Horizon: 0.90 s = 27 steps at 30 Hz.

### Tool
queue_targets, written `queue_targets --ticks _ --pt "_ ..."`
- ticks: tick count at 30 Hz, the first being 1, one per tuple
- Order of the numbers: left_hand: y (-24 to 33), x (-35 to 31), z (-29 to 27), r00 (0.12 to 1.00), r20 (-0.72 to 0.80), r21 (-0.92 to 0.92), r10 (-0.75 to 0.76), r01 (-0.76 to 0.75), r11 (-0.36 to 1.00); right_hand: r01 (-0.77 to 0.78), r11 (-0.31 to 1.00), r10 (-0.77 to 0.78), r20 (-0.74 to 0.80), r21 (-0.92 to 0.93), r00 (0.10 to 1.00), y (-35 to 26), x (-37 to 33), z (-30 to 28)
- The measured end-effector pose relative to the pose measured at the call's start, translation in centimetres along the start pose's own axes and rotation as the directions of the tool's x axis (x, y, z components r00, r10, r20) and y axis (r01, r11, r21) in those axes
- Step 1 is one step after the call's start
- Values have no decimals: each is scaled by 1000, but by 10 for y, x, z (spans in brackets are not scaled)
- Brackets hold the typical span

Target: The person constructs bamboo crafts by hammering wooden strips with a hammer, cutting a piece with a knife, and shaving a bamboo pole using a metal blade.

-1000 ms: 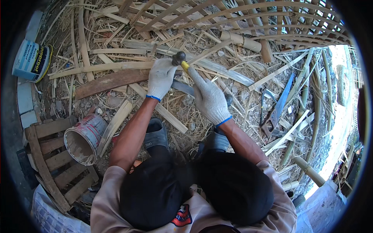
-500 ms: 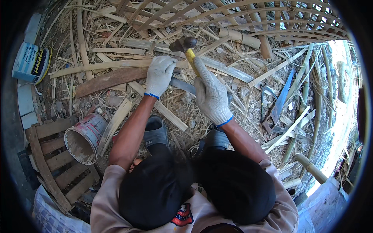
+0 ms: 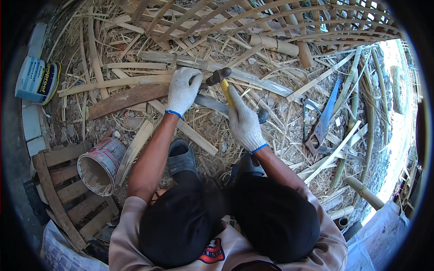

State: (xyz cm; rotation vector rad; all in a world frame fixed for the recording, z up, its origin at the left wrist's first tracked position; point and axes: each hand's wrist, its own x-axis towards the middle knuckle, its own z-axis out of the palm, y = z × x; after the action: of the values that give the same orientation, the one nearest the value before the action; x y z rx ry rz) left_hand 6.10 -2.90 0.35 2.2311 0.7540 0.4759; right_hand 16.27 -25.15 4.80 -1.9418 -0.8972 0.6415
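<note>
My left hand, in a white knit glove with a blue cuff, is closed over a pale bamboo strip that runs in from the left. What its curled fingers pinch is hidden. In my right hand, gloved the same way, is a hammer with a yellow handle. Its dark head lies just right of my left fingertips; whether it touches the strip I cannot tell. A brown wooden board reaches under my left hand, and a flat dark grey bar shows between the two hands.
A woven bamboo lattice curves across the far side. At the right lie a blue-bladed handsaw and bamboo poles. A dirty bucket, a slatted wooden crate and a blue-white tub are at the left. Shavings litter the ground.
My right hand has brought the hammer down and nearer, its head now beside my left fingers. My left hand stays in nearly the same place, with its thumb slightly farther from the fingers.
</note>
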Motion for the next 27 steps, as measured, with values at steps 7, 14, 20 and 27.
queue_targets --ticks 7,14,20,27 --pt "0 -3 13 981 -189 -63 -37 25 998 19 999 -16 68 -44 998 -2 -2 -4" --pt "9 1 6 990 -86 -102 -109 101 990 44 997 -41 46 -58 998 8 -3 -1" --pt "13 -2 -2 999 31 149 -21 16 989 111 994 -111 -22 -12 994 6 -2 4" --pt "-25 -19 -23 972 60 292 229 -236 927 79 997 -79 19 -24 997 -11 10 -7"
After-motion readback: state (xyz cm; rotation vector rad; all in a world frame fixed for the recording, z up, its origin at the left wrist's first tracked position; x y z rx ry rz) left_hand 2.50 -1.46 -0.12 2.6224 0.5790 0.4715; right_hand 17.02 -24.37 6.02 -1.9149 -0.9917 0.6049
